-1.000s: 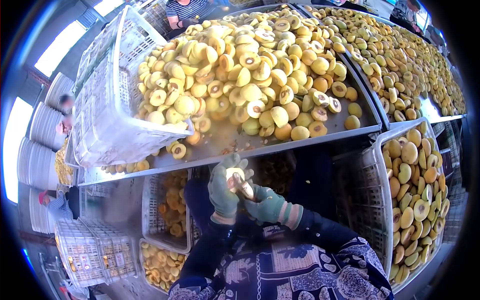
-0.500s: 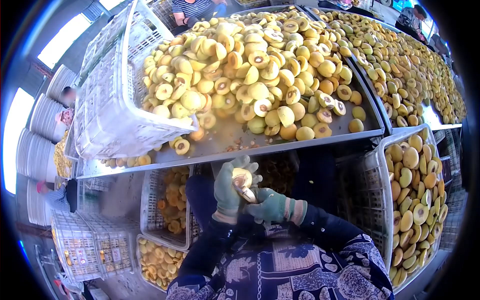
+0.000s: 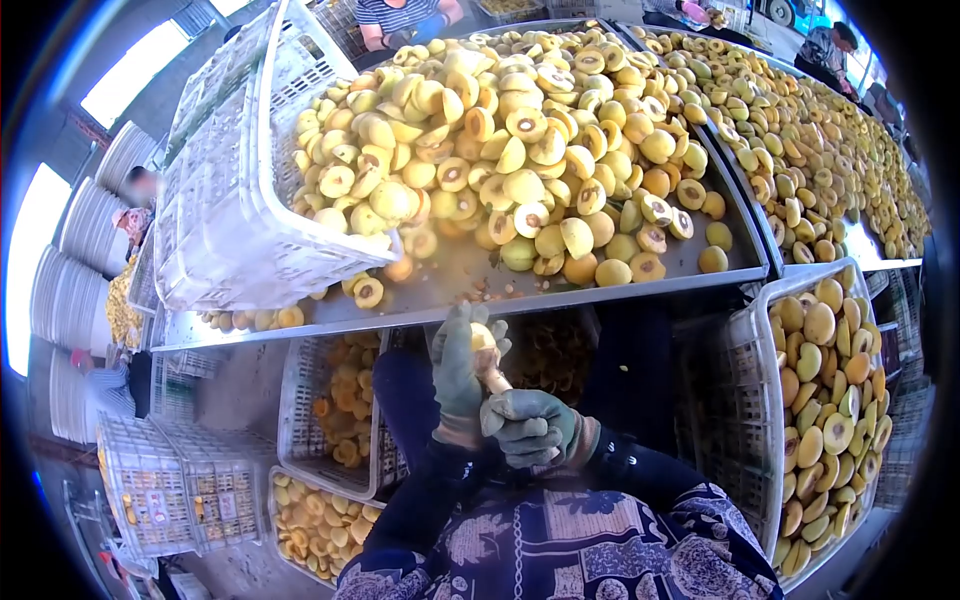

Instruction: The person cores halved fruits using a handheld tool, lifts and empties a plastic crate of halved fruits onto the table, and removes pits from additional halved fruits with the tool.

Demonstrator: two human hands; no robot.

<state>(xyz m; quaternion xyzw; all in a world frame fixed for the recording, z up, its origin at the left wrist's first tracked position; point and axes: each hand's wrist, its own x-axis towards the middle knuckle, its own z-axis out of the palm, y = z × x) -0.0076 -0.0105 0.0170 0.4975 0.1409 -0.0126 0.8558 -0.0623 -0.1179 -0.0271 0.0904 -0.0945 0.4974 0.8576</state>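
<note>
My left hand (image 3: 460,375), in a grey-green glove, is held upright, fingers curled around a yellow peach half (image 3: 482,338). A brown pit area shows on the side of the fruit facing my right hand. My right hand (image 3: 530,425), gloved in the same colour, is closed in a fist around a small tool with a pale shaft (image 3: 495,380). The shaft reaches up to the fruit; its tip is hidden against the flesh. Both hands are close together above my lap, just below the front edge of the metal table (image 3: 450,318).
Halved peaches (image 3: 520,130) are heaped on the table, beside a tilted white crate (image 3: 215,200). A crate of halves (image 3: 840,400) stands at my right; other crates (image 3: 335,480) are at lower left. Another person (image 3: 400,20) sits across the table.
My right hand has turned into a fuller fist and shifted slightly down beside my left. My left hand has tilted more upright with the peach half. The camera view has shifted slightly.
</note>
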